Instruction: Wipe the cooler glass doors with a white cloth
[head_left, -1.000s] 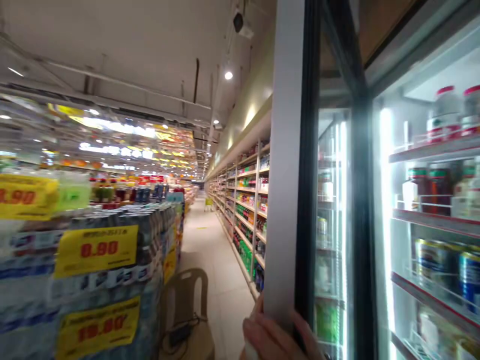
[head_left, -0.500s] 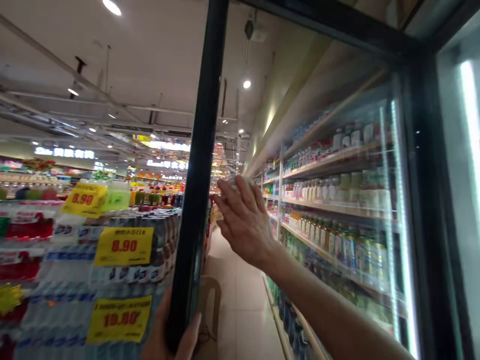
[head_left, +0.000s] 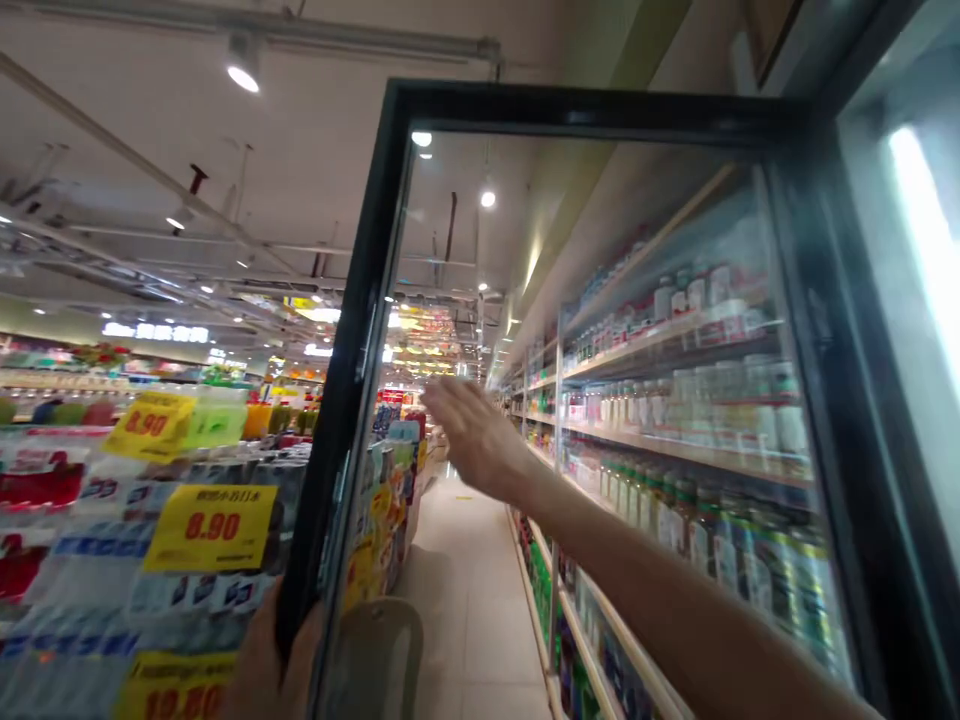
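A glass cooler door (head_left: 585, 112) with a black frame stands swung open in front of me. My left hand (head_left: 274, 660), at the lower left and partly cut off, is closed around the upright edge of the door's frame. My right hand (head_left: 484, 440) reaches across from the lower right and lies at the glass, palm toward it. Its fingers are stretched forward, close together and smeared by motion. Whatever is under the palm is hidden; a pale patch at the fingertips is too blurred to name.
Through the glass run long shelves of bottled drinks (head_left: 705, 540) beside a tiled aisle (head_left: 480, 600). A chair back (head_left: 382, 640) shows low behind the door. Stacked drink packs with yellow price signs (head_left: 210, 527) stand at the left. A bright cooler light (head_left: 926, 230) is at the right.
The door's upright edge and my left hand have shifted left and down in view, and the top frame now shows fully. My right hand has moved slightly left across the glass.
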